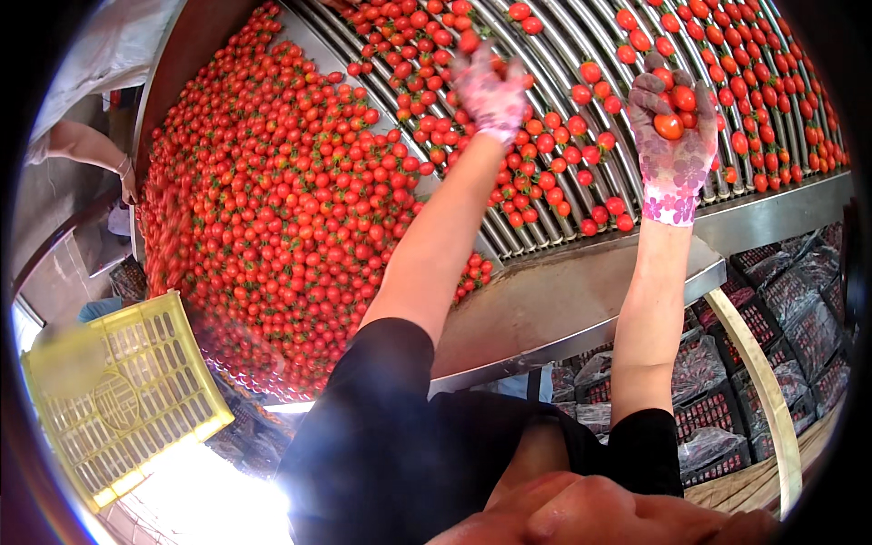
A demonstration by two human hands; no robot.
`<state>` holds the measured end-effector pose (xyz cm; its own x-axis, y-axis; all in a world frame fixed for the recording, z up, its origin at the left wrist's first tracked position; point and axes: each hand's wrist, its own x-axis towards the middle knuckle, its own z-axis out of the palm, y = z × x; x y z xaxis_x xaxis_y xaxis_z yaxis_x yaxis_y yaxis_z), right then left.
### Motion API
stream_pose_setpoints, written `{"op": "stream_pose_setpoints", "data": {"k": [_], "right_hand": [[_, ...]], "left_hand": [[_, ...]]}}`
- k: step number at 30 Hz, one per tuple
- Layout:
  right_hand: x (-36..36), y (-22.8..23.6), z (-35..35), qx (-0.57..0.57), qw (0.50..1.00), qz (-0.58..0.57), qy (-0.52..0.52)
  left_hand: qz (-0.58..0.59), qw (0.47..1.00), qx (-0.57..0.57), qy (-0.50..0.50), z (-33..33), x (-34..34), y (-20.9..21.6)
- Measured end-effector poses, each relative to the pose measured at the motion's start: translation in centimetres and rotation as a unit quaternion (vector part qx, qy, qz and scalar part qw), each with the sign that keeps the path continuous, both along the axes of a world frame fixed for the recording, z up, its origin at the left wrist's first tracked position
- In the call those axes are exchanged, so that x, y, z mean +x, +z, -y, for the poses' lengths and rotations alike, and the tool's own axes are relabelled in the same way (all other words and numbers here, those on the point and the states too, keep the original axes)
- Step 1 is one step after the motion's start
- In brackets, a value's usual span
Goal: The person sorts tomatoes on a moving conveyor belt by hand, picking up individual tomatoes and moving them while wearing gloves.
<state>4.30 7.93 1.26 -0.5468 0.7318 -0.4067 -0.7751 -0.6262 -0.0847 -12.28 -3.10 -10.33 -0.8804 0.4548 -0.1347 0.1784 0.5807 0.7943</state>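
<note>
My left hand (490,91), in a pink patterned glove, reaches over the metal rollers (545,59) with its fingers spread. Cherry tomatoes (434,77) lie beside and under its fingertips; it is slightly blurred and shows no firm hold. Palm up, my right hand (668,168) wears a flowered glove with dark-stained fingers. Several red cherry tomatoes (669,126) rest in its cupped palm, with the fingers curled around them. Loose tomatoes lie on the rollers to both sides of it.
A big heap of cherry tomatoes (282,200) fills the metal bed at left. A yellow plastic crate (118,391) stands at lower left. Another person's arm (86,145) shows at the left edge. Black crates (708,418) of tomatoes under plastic film stand below the metal rim (563,291).
</note>
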Motion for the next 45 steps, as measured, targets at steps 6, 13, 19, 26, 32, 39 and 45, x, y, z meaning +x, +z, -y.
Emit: {"op": "stream_pose_setpoints", "data": {"k": [6,13,19,26,32,39,45], "right_hand": [[0.9,-0.6,-0.1,-0.013,0.999,-0.016,-0.042],[0.3,0.3,-0.3,-0.018,0.996,-0.06,-0.062],[0.6,-0.6,-0.3,-0.018,0.997,-0.052,-0.058],[-2.0,1.1,2.4,-0.011,0.978,0.204,-0.045],[-1.0,0.4,1.4,-0.005,0.999,0.036,-0.031],[-1.2,0.7,0.8,0.018,0.984,-0.173,-0.042],[-0.1,1.9,0.4,-0.001,0.974,-0.212,-0.081]], "left_hand": [[-0.134,0.954,0.056,-0.262,-1.6,8.4,3.8],[-0.179,0.921,-0.054,-0.342,7.1,8.5,1.5],[-0.076,0.962,-0.018,-0.262,3.1,7.1,4.6],[-0.076,0.96,0.239,-0.127,-3.7,6.6,12.5],[-0.076,0.961,0.223,-0.141,-2.3,5.9,12.3],[-0.167,0.96,-0.166,-0.152,9.9,-0.7,-1.9],[-0.056,0.91,-0.093,-0.401,15.1,10.2,-0.4]]}}
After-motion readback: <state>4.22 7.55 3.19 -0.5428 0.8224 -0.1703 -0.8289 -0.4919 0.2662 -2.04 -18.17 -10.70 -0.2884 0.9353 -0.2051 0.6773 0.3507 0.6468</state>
